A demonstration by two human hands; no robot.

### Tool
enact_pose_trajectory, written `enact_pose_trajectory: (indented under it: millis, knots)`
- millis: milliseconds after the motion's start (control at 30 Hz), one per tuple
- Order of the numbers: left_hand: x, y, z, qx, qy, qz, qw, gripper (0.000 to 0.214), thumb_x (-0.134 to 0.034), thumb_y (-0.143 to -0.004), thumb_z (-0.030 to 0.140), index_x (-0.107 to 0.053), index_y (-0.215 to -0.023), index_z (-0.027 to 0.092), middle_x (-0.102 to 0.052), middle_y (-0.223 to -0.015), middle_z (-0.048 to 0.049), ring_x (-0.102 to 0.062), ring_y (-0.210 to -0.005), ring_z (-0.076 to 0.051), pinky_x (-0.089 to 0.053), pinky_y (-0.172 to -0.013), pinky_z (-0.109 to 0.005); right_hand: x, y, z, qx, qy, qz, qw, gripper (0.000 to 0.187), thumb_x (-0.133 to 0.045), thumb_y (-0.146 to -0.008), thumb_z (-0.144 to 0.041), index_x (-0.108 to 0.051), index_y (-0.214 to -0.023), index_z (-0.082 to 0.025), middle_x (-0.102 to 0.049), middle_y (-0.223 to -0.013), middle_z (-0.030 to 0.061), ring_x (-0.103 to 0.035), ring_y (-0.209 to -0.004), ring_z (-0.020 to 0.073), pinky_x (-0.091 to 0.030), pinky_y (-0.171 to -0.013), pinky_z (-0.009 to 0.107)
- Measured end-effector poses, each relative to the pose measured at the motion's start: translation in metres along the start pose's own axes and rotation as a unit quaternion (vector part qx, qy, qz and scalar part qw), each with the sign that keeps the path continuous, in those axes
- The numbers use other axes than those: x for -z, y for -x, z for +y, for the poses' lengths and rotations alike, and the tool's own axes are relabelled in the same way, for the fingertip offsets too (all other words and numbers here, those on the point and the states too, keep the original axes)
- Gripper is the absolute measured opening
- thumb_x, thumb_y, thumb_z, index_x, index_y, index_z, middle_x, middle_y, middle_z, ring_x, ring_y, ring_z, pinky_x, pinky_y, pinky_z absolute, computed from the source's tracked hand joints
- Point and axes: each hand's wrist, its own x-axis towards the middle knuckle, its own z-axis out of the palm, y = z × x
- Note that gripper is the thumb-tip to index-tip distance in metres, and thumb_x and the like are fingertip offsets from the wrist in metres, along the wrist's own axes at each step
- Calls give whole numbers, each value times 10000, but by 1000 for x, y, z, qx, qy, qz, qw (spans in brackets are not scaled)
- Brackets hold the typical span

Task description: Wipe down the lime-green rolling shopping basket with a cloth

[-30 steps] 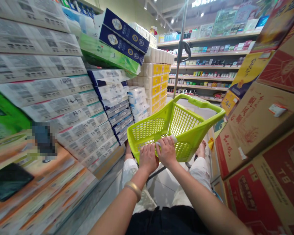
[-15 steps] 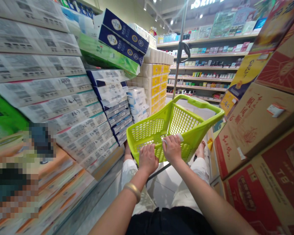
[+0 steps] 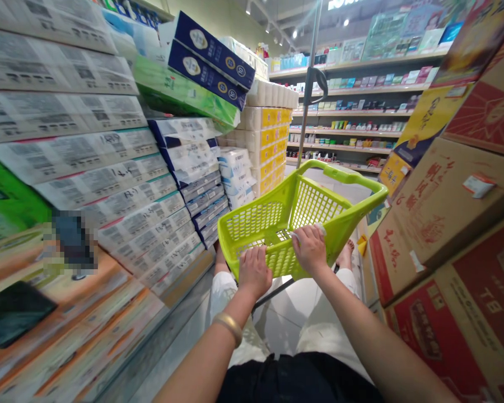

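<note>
A lime-green plastic shopping basket [image 3: 258,221] with perforated sides sits tilted between my legs, its raised handle at the far side. My left hand [image 3: 254,271] is closed over the near rim, thumb outside, with a gold bangle on that wrist. Farther right along the same rim, my right hand [image 3: 309,249] presses down with bent fingers. Under those fingers a piece of white wipe or tissue [image 3: 320,228] sticks out; its exact kind is hard to make out. The basket's inside shows nothing but its bare mesh.
Stacked tissue packs [image 3: 121,173] line the left side. A dark phone [image 3: 14,313] lies on orange packs at lower left. Cartons [image 3: 449,196] crowd the right. Behind the basket stand a metal pole [image 3: 306,120] and shelves of small goods [image 3: 353,115].
My right hand has slid to the right along the basket's rim with the white wipe. My left hand stays in place on the rim.
</note>
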Motion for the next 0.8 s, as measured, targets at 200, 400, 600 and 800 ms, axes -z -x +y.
enact_pose_trajectory:
  millis: [200,400,600,800]
  knots:
    - [2,-2,3,8,0,-1,1000,523,-545,-705,203,-486,-1222,157,-590,-1043,-111,-503,-1018,-280,-358,-915,-410,-14,7,-38,-20,-37,-9,999,156,-464,-924,-246,-612,-877,-231,-622,-910,56,-494,-1005,234,-241,-1094,416]
    - [5,-1,1,9,-5,-6,1000,530,-532,-716,201,-480,-1242,160,-586,-1052,-110,-506,-1003,-273,-360,-921,-416,-17,11,-51,50,-62,-39,996,160,-462,-937,-257,-622,-936,-245,-637,-917,41,-509,-990,211,-280,-1060,370]
    - [4,-2,1,12,-1,-19,1000,547,-534,-708,197,-473,-1251,167,-589,-1083,-114,-504,-1031,-286,-342,-939,-420,1,-1,-4,24,-10,-24,999,192,-446,-949,-283,-630,-910,-243,-635,-917,47,-501,-983,217,-269,-1066,379]
    - [2,-4,4,13,-1,-9,1000,532,-545,-713,217,-478,-1237,158,-592,-1083,-120,-506,-1034,-288,-345,-937,-418,-11,5,-26,-34,-26,-2,999,169,-457,-930,-248,-622,-897,-231,-627,-938,63,-484,-1040,239,-232,-1102,424]
